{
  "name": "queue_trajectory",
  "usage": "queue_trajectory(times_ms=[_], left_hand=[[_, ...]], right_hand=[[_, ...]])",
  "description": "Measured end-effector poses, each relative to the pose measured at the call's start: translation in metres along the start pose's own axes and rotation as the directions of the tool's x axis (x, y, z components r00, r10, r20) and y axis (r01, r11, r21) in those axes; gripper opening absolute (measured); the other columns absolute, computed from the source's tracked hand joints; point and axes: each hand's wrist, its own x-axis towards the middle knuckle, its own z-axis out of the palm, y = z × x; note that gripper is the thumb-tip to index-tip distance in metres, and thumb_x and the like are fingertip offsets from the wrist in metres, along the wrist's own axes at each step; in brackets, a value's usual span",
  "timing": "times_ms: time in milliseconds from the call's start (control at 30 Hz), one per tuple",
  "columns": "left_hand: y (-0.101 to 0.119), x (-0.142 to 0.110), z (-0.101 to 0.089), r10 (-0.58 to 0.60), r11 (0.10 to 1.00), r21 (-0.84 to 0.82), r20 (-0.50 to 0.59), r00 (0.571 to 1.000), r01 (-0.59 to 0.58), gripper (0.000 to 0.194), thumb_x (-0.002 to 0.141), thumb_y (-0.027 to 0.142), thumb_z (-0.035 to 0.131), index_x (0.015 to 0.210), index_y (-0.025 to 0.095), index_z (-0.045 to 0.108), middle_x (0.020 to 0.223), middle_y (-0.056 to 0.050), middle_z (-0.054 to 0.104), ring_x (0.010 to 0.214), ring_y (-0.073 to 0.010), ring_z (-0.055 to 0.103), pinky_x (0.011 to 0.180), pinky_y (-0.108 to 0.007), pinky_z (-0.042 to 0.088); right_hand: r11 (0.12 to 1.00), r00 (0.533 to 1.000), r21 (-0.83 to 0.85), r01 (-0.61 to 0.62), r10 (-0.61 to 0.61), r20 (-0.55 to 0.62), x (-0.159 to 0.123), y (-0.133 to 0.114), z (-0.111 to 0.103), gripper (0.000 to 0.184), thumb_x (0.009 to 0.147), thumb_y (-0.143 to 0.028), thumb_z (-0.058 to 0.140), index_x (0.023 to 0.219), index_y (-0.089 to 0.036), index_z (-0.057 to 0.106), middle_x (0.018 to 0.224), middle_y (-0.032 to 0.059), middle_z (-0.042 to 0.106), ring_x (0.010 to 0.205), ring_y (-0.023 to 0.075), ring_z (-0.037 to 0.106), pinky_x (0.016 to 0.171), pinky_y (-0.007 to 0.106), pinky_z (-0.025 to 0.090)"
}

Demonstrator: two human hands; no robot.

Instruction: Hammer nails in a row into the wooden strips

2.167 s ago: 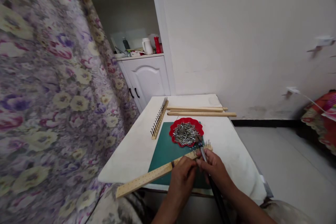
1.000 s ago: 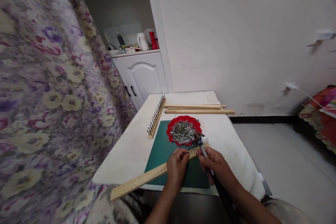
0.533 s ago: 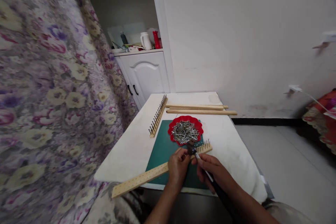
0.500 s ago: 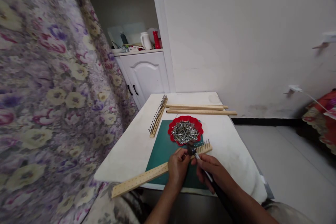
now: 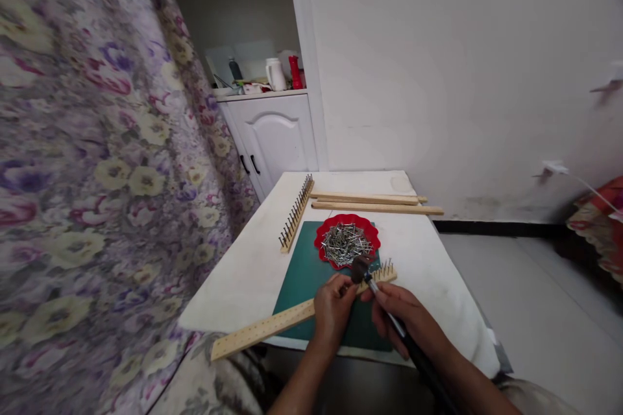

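Observation:
My right hand (image 5: 409,314) is wrapped round the dark handle of a hammer (image 5: 372,284), its head raised over a wooden strip (image 5: 272,327). Beside the hammer head, the fingers of my left hand (image 5: 335,301) are pinched together at the strip, on what looks like a nail, mostly hidden by the fingers. The strip lies slantwise across a green cutting mat (image 5: 299,272), its left end past the table edge. Dotted holes run along its left part, and several nails (image 5: 385,268) stand upright at its right end. Just behind the hands, a red scalloped dish (image 5: 374,237) holds a heap of loose nails (image 5: 345,244).
A second strip (image 5: 287,245) full of upright nails lies at the table's left. Plain wooden strips (image 5: 377,208) lie along the back of the white-covered table (image 5: 452,311). A floral curtain (image 5: 121,175) hangs at left; a white cabinet (image 5: 282,136) stands behind.
The hammer head has risen slightly and moved a little right, away from my left fingertips. My left hand stays pinched at the strip. The whole view has shifted slightly.

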Motion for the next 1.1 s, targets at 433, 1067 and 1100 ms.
queue_trajectory(times_ms=[433,1067,1100], left_hand=[[-0.001,-0.001,0.0,-0.011,1.0,-0.001,-0.009,1.0,0.011,0.017,0.078,0.026,0.055,0.066,0.016,0.062,0.062,0.003,0.051,0.056,-0.0096,0.046,0.052,-0.02,0.028],[0.0,-0.001,0.001,-0.015,1.0,0.02,-0.01,1.0,0.015,0.015,0.077,0.024,0.055,0.066,0.017,0.063,0.063,0.003,0.051,0.056,-0.0096,0.045,0.053,-0.02,0.028],[0.0,-0.001,0.002,-0.021,1.0,0.021,-0.011,1.0,0.022,0.015,0.076,0.025,0.055,0.066,0.017,0.063,0.062,0.003,0.052,0.056,-0.0097,0.046,0.052,-0.02,0.028]], right_hand=[[1.0,1.0,0.001,-0.023,0.023,-0.02,0.004,0.009,0.003,0.032,0.082,-0.045,0.054,0.088,-0.014,0.054,0.047,-0.0024,0.064,0.02,0.0053,0.042,0.024,0.015,0.014],[0.999,0.999,-0.015,-0.046,0.045,-0.023,0.003,0.006,0.001,0.036,0.08,-0.048,0.054,0.091,-0.013,0.055,0.047,-0.0025,0.063,0.02,0.006,0.041,0.024,0.017,0.016],[0.999,0.999,-0.017,-0.037,0.037,-0.024,0.002,0.004,0.0,0.036,0.081,-0.047,0.054,0.091,-0.014,0.055,0.047,-0.0024,0.063,0.02,0.0059,0.041,0.024,0.017,0.016]])
